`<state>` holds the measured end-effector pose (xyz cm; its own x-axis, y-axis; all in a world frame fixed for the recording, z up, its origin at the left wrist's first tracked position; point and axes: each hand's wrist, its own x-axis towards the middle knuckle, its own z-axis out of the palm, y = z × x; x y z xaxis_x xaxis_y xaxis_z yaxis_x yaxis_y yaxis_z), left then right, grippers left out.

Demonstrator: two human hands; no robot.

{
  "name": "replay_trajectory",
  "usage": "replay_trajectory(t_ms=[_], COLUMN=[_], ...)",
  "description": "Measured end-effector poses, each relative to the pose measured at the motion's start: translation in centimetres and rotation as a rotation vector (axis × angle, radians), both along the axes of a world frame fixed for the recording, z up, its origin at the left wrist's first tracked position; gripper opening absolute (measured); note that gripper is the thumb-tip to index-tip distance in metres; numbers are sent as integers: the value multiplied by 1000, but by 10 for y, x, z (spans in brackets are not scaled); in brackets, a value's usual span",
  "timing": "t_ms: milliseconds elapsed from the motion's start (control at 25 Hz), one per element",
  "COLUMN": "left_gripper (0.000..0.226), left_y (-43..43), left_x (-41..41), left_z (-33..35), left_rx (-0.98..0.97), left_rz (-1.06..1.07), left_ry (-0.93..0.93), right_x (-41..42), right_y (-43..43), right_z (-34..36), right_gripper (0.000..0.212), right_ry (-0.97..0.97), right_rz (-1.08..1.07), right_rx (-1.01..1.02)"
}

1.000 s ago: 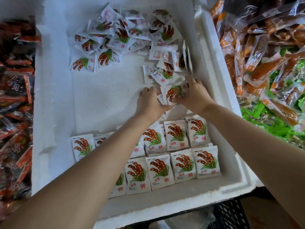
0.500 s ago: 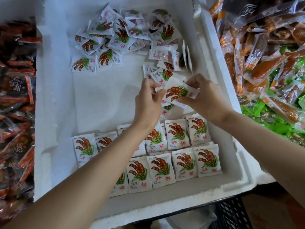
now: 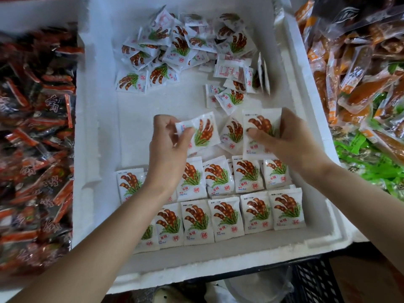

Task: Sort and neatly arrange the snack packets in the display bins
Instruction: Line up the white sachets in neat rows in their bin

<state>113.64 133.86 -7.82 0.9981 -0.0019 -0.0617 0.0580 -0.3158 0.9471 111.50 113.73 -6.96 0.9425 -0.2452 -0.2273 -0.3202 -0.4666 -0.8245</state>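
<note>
A white foam bin [image 3: 98, 132] holds small white snack packets printed with brown pods and green leaves. Two neat rows of packets [image 3: 227, 217] lie along the near side. A loose pile of packets [image 3: 181, 47] sits at the far end. My left hand [image 3: 168, 149] pinches one tilted packet [image 3: 202, 133] above the bin floor. My right hand [image 3: 288, 138] holds an upright packet [image 3: 261, 125] just above the far row's right end. One loose packet [image 3: 232, 134] lies between the two hands.
A bin of dark red and black snack packets [image 3: 37, 149] borders the left. Orange sausage-like packets [image 3: 354, 68] and green packets [image 3: 376, 165] fill the bin on the right. A black crate [image 3: 310, 281] stands below the foam bin's near edge.
Both hands were together on one packet near the small heap. They have since drawn apart and come nearer, each now holding its own packet above the arranged rows.
</note>
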Motion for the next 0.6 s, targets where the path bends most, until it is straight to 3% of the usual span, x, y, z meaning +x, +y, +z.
replay_trajectory(t_ms=[80,240,600], left_gripper=[18,20,14], left_y=[14,29,42], left_x=[-4,-14,-24], left_z=[-6,-11,-8], left_rx=[7,12,19], left_rz=[39,46,2], left_ry=[27,34,35], right_x=[-3,1,4], right_y=[6,33,53], right_z=[-8,-23,-42], right_gripper=[45,19,19], right_ry=[86,144,173], right_rz=[52,258,384], right_rx=[-49,-164,-273])
